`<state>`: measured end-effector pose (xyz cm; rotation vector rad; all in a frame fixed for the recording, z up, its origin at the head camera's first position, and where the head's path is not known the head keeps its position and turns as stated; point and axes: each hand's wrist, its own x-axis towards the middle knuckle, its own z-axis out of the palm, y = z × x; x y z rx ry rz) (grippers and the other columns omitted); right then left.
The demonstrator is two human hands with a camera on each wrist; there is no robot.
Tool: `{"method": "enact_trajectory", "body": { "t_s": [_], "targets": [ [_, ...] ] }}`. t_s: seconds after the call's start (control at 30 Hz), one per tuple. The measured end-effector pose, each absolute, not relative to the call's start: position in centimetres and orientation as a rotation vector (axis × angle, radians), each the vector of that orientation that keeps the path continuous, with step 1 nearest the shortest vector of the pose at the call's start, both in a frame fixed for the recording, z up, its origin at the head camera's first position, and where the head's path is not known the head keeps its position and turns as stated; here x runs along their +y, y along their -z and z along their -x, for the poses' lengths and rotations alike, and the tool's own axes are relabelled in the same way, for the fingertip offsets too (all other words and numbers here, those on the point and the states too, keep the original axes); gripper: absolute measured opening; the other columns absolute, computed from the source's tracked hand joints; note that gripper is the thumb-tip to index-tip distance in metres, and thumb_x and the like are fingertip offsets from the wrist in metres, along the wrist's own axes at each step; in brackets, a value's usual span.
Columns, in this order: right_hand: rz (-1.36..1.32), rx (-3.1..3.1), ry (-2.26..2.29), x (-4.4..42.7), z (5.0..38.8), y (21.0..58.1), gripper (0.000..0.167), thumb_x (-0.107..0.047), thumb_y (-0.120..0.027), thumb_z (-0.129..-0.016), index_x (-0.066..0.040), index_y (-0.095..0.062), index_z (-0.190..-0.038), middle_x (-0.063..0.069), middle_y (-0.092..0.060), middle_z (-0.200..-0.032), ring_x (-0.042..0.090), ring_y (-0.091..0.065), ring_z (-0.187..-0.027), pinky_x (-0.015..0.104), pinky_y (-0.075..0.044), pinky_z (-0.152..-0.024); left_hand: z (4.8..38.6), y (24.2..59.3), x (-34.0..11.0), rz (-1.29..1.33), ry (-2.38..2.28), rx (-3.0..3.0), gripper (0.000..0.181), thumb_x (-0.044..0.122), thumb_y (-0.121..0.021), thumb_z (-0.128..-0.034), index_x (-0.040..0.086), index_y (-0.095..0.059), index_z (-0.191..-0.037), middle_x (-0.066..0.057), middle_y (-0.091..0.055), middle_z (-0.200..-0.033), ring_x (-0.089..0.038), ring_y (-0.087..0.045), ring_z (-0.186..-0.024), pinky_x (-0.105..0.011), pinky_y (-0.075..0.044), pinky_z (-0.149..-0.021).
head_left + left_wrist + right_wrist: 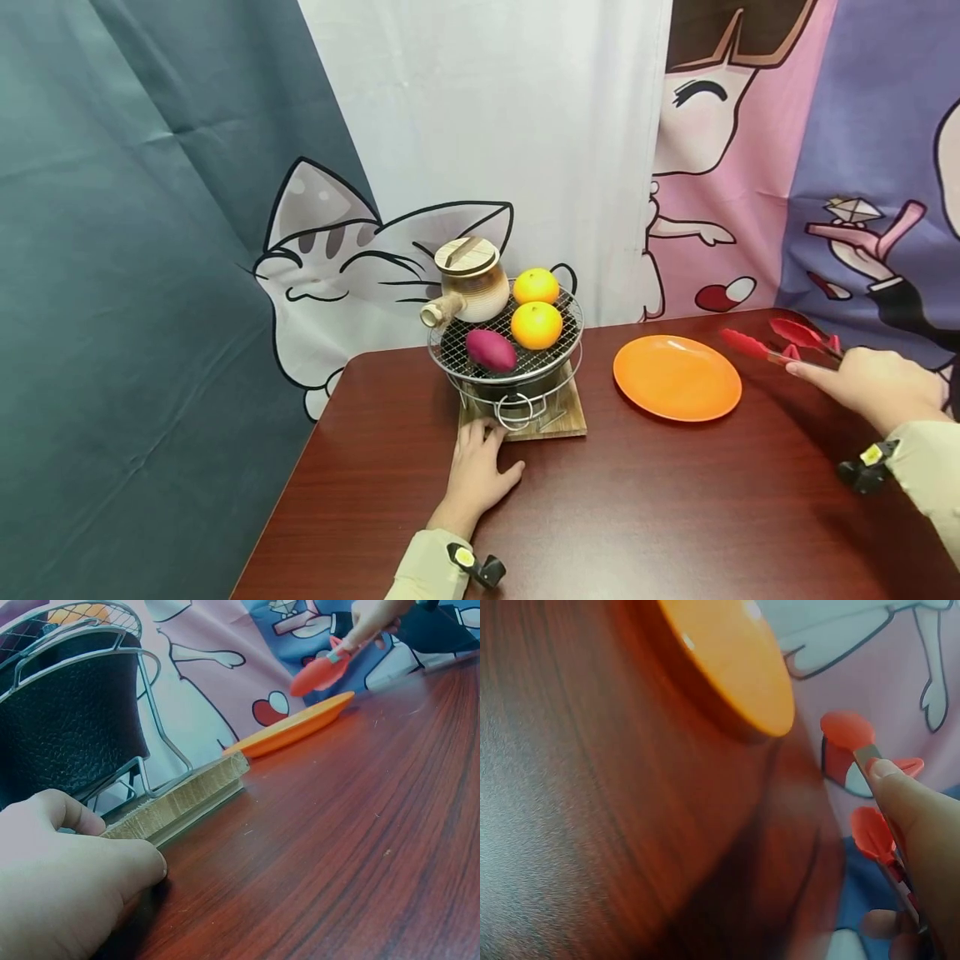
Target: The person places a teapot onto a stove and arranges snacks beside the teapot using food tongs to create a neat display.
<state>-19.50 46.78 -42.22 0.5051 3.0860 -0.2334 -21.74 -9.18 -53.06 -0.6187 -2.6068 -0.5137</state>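
My right hand grips red-tipped tongs above the table, right of an orange plate; the two tips stand apart with nothing between them. My left hand touches the front left edge of a wooden board under a round grill stove. In the left wrist view its thumb lies beside the board's edge. On the grill's wire mesh sit two mandarins, a purple oval thing like a sweet potato and a ribbed clay teapot with a wooden lid and side handle.
Behind the dark red wooden table hangs a curtain printed with cartoon figures. It comes close to the table's back edge, the grill and the tongs. A wire ring handle sticks out at the stove's front.
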Motion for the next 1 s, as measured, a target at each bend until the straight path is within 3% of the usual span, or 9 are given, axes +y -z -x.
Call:
{"method": "enact_trajectory", "body": {
  "t_s": [0.13,0.23,0.4,0.6,0.8,1.0],
  "targets": [
    [-0.509,3.121,0.214,47.2,19.4,43.7,0.101,-0.084,-0.044,-0.084,0.016,-0.058,-0.084,0.024,-0.058,-0.068,0.039,-0.059,-0.06,0.054,-0.048,-0.051,21.7,53.0,-9.1,0.622,0.51,-2.604,0.051,0.041,-0.078,-0.0766,0.017,-0.069,-0.121,-0.005,-0.051,-0.124,-0.028,-0.044,-0.122,-0.048,-0.039,-0.103],
    [-0.519,3.134,0.213,47.3,19.2,44.8,0.1,-0.084,-0.042,-0.085,0.015,-0.058,-0.081,0.027,-0.057,-0.068,0.039,-0.059,-0.058,0.049,-0.048,-0.047,21.7,53.0,-9.1,0.622,0.505,-2.608,0.051,0.041,-0.078,-0.0768,0.018,-0.068,-0.121,-0.004,-0.051,-0.124,-0.028,-0.043,-0.122,-0.048,-0.039,-0.103],
    [-0.541,3.079,0.224,47.4,19.2,46.2,0.101,-0.085,-0.038,-0.085,0.013,-0.061,-0.083,0.03,-0.059,-0.073,0.038,-0.058,-0.061,0.047,-0.046,-0.05,21.8,53.1,-9.0,0.618,0.503,-2.609,0.051,0.041,-0.078,-0.0767,0.018,-0.068,-0.121,-0.004,-0.051,-0.124,-0.028,-0.043,-0.123,-0.047,-0.039,-0.103],
    [-0.568,3.058,0.24,47.0,19.2,46.8,0.106,-0.086,-0.04,-0.084,0.018,-0.059,-0.093,0.039,-0.058,-0.082,0.045,-0.059,-0.066,0.051,-0.047,-0.052,21.8,53.2,-9.1,0.622,0.503,-2.601,0.051,0.041,-0.079,-0.076,0.018,-0.068,-0.121,-0.004,-0.051,-0.124,-0.028,-0.044,-0.122,-0.047,-0.04,-0.103],
    [-0.571,3.036,0.32,47.3,19.2,47.8,0.105,-0.084,-0.039,-0.086,0.018,-0.06,-0.088,0.038,-0.058,-0.079,0.045,-0.06,-0.064,0.051,-0.048,-0.049,21.9,53.2,-9.1,0.622,0.495,-2.601,0.052,0.041,-0.079,-0.0757,0.019,-0.068,-0.121,-0.004,-0.051,-0.124,-0.027,-0.044,-0.122,-0.046,-0.04,-0.103],
    [-0.65,3.033,0.254,47.1,19.2,49.6,0.11,-0.085,-0.039,-0.085,0.024,-0.05,-0.098,0.041,-0.048,-0.087,0.054,-0.051,-0.079,0.058,-0.05,-0.06,21.8,53.1,-9.1,0.62,0.501,-2.599,0.051,0.042,-0.078,-0.0759,0.019,-0.068,-0.12,-0.004,-0.052,-0.124,-0.027,-0.044,-0.122,-0.047,-0.041,-0.102]
  ]
}}
